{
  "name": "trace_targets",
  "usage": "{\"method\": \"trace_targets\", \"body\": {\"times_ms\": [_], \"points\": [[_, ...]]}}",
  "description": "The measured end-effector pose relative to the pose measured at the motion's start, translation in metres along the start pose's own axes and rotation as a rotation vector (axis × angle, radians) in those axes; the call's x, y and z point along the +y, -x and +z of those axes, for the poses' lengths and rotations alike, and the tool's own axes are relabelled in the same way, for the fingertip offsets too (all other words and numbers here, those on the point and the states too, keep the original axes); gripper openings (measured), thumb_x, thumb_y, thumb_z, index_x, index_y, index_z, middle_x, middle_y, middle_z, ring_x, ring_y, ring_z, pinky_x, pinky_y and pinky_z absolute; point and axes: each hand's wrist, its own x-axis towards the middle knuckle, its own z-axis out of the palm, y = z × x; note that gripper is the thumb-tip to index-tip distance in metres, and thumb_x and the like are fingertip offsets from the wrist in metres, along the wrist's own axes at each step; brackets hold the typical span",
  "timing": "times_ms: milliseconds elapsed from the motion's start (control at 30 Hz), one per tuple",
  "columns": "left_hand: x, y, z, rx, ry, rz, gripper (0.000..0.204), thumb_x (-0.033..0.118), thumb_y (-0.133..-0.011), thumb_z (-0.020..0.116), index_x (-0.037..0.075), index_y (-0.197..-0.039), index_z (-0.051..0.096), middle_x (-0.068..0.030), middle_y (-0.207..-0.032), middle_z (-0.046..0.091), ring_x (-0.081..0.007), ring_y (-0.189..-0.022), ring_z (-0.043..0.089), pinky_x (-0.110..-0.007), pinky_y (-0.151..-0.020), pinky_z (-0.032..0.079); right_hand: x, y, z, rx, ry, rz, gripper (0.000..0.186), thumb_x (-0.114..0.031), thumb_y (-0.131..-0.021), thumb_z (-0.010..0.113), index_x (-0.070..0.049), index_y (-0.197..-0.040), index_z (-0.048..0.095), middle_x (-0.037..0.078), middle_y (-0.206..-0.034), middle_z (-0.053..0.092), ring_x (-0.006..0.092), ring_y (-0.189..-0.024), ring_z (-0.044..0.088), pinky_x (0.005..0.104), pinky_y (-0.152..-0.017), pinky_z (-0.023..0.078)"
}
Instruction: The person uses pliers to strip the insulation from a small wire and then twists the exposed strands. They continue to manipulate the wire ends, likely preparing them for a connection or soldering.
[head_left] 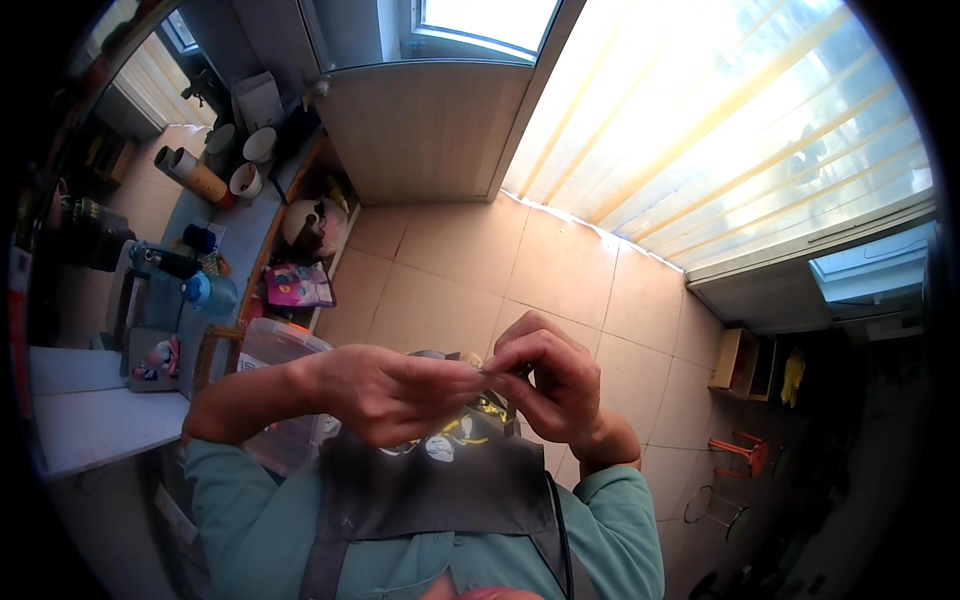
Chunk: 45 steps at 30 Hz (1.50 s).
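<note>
In front of my chest my left hand point(385, 390) and my right hand point(545, 375) meet at the fingertips. Both have curled fingers pinched around something small, too small and hidden to make out. A dark bit shows by my right fingers. Behind my hands I see my grey apron point(430, 490) with a yellow and white print, over teal sleeves.
The left counter point(250, 230) holds cups point(246, 180), a blue bottle point(210, 293) and tubes; below are bags point(298, 285) and a clear plastic box point(275, 445). At the right stand a wooden box point(733, 358) and orange stool point(745, 450). A door point(420, 130) and curtain point(700, 100) are ahead.
</note>
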Motion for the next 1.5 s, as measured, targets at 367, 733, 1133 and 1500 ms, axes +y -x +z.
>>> {"method": "trace_targets", "body": {"times_ms": [367, 733, 1133, 1500], "points": [[0.004, 0.000, 0.007, 0.068, 0.112, -0.055, 0.015, 0.001, -0.081, 0.065, -0.004, -0.091, 0.075, -0.0156, -0.107, 0.076, -0.0237, -0.112, 0.072, -0.043, -0.125, 0.038, 0.001, 0.003, 0.002, 0.020, 0.023, -0.040, 0.022, 0.014, -0.084, 0.072, 0.002, -0.103, 0.067, 0.012, -0.095, 0.062, 0.0179, -0.082, 0.060, 0.0283, -0.069, 0.048], [0.004, -0.003, 0.005, 0.041, 0.203, -0.128, 0.014, 0.001, -0.078, 0.068, -0.004, -0.090, 0.073, -0.0151, -0.102, 0.075, -0.0267, -0.115, 0.071, -0.044, -0.123, 0.041, 0.001, 0.002, 0.002, 0.079, 0.164, -0.120, 0.023, 0.015, -0.084, 0.072, 0.002, -0.102, 0.067, 0.012, -0.095, 0.062, 0.0176, -0.079, 0.061, 0.0276, -0.065, 0.050], [-0.003, -0.003, 0.002, -0.034, 0.295, -0.195, 0.015, 0.004, -0.081, 0.070, 0.000, -0.094, 0.075, -0.0116, -0.105, 0.077, -0.0258, -0.119, 0.071, -0.046, -0.124, 0.038, 0.006, -0.002, 0.001, 0.144, 0.321, -0.201, 0.024, 0.015, -0.081, 0.075, 0.001, -0.100, 0.068, 0.013, -0.092, 0.063, 0.0180, -0.076, 0.062, 0.0277, -0.062, 0.050], [-0.013, -0.004, -0.001, -0.025, 0.488, -0.259, 0.013, 0.001, -0.081, 0.074, 0.004, -0.094, 0.076, -0.0088, -0.101, 0.079, -0.0238, -0.118, 0.072, -0.049, -0.125, 0.036, 0.012, -0.009, -0.001, 0.169, 0.400, -0.247, 0.022, 0.014, -0.082, 0.075, 0.001, -0.098, 0.068, 0.013, -0.088, 0.066, 0.0217, -0.077, 0.064, 0.0297, -0.061, 0.053]]}}
